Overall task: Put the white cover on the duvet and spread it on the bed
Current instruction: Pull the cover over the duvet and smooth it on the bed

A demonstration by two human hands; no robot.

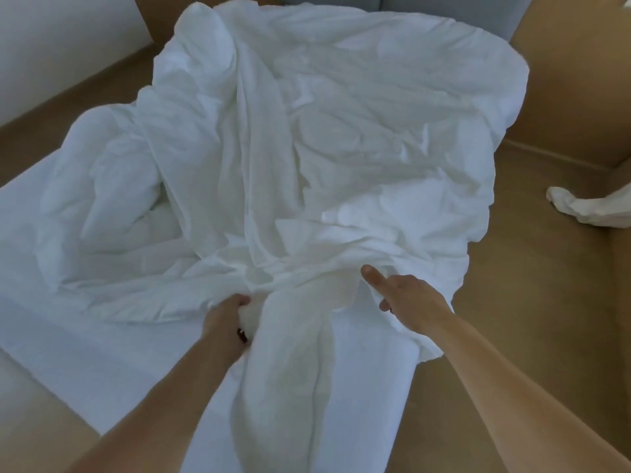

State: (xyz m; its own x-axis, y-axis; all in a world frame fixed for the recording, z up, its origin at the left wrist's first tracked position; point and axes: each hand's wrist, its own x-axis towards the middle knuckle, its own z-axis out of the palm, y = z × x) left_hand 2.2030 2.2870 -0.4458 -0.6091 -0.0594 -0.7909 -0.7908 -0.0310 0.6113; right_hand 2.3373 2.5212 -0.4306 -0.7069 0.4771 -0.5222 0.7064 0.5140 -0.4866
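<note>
Far out to the left of the left hand lies the bed (pixel 85 336), its bare white sheet running under everything. Here's the left hand (pixel 227 314), low and left of centre, fingers curled tight into a bunch of white fabric, a firm fistful. Above and beyond that hand, the white cover (pixel 341 131) spreads wrinkled across the bed, heaped in thick folds up to the hand's left and lying flatter to its right. Just to the right of the left hand, between the two hands, a thick padded length that looks like the duvet (pixel 290 370) runs down toward the person, touching the left wrist. On to the right hand (pixel 403 295): thumb straight and resting on the cover's gathered edge, the other fingers mostly hidden by the fabric, so whether it truly grips, I can't tell. Right of that hand the cover's edge hangs toward the brown floor (pixel 512 336), and well beyond, up and to the right, a crumpled white cloth (pixel 587 206) lies on the floor.
</note>
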